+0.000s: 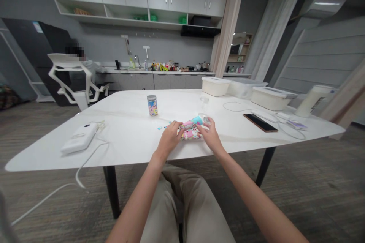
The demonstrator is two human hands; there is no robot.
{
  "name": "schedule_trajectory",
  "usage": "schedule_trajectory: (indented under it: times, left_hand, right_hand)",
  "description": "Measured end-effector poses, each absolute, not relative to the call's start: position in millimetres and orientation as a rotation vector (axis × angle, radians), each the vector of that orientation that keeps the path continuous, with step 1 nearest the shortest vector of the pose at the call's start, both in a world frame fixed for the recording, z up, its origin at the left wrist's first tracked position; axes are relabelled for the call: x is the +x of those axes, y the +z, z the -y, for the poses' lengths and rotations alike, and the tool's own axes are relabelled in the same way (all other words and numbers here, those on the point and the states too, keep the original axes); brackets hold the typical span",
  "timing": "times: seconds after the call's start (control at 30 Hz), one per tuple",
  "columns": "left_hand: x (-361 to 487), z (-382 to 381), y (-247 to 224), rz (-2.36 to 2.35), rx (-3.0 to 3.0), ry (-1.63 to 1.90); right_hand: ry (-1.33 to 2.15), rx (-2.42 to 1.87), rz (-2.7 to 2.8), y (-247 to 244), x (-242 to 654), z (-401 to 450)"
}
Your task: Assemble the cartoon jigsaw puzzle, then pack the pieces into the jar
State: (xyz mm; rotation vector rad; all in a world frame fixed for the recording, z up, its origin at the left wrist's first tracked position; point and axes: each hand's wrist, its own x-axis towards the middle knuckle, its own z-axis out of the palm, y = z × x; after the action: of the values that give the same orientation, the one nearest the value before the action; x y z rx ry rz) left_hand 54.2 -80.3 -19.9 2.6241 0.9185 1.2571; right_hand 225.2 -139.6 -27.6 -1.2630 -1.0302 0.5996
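Note:
Near the front edge of the white table (131,133), my left hand (170,136) grips the left end of a colourful printed wrapper (191,123), thumb and fingers pressed together on it. My right hand (210,134) pinches the same wrapper at its right side. Under and in front of it lies more pink printed material (191,134); whether it is a separate piece I cannot tell. A clear round piece (205,119) shows just beyond my right fingers. Small blue scraps (159,128) lie left of my left hand. Farther back stands a printed can (152,105) with a grey lid.
A white power strip (80,138) with cables lies at the left. On the right are a dark phone (260,122), white cables, storage boxes (215,86) and a pale bottle (312,101). Beyond the table, a person sits by a white chair (68,60).

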Motion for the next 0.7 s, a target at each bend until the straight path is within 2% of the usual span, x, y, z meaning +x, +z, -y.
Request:
schedule_trajectory:
  times: [0.1,0.17,0.4,0.57,0.7]
  left_hand:
    - [56.7,76.4,-18.2,-0.924,2.548,1.364]
    - [58.9,72.3,-14.5,-0.932,2.538,1.381]
    - [63.7,47.6,9.4,-0.9,2.583,1.237]
    - [73.7,18.1,16.4,-0.953,2.556,1.202]
    - [90.4,-5.3,16.5,-0.926,2.594,1.212]
  right_hand:
    - [1.024,-1.035,0.904,-9.5,207.0,130.3]
    - [1.106,-0.901,0.891,4.0,194.4,119.6]
    - [0.987,-0.926,0.959,28.9,183.2,56.7]
    - [0.753,-1.129,1.22,31.4,209.5,17.6]
    - [0.664,-1.127,1.37,43.5,246.1,-6.2]
